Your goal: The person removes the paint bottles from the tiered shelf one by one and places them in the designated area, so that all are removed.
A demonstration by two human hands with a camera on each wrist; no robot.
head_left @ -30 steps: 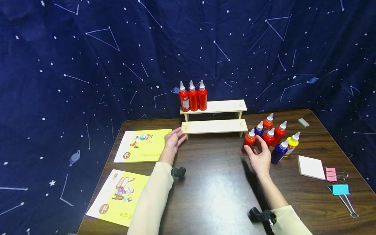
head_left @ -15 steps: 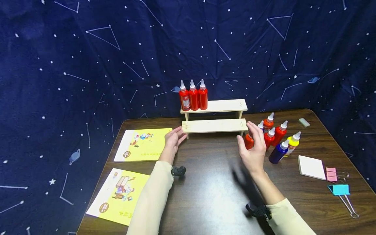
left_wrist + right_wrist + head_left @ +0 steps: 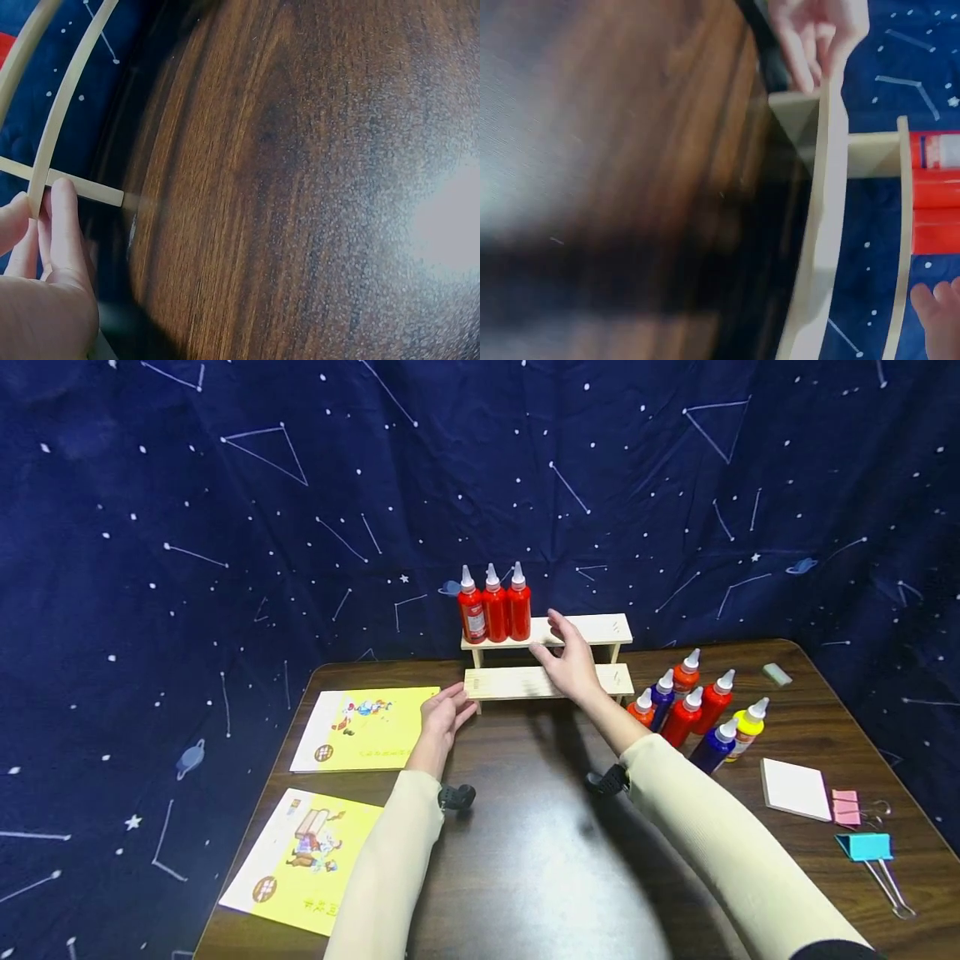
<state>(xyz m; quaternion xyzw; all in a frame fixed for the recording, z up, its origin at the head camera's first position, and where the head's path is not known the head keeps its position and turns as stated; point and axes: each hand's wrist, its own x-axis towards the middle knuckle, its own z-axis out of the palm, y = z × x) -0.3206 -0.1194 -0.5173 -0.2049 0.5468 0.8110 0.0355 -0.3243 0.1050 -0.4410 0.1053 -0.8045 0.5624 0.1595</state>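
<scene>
A two-tier wooden shelf (image 3: 551, 681) stands at the back of the table. My left hand (image 3: 444, 718) pinches the left end of its lower board; in the left wrist view the thumb and fingers (image 3: 67, 232) lie on opposite sides of that board. Three red squeeze bottles (image 3: 495, 612) with white pointed caps stand upright side by side at the left of the upper tier. My right hand (image 3: 572, 664) is above the shelf, just right of these bottles, thumb and fingers apart, holding nothing. In the right wrist view its fingertips (image 3: 937, 304) are close to the upper board, apart from the red bottles.
Right of the shelf stands a cluster of red, orange, blue and yellow squeeze bottles (image 3: 682, 718). Further right lie an eraser (image 3: 776, 673), a white pad (image 3: 796, 787), a pink binder clip (image 3: 846, 807) and a teal one (image 3: 866, 845). Two yellow books (image 3: 375, 731) lie at left.
My right hand has left the bottle cluster and moved left and back to the shelf with no bottle. The left hand and the three red bottles on the upper tier have stayed put.
</scene>
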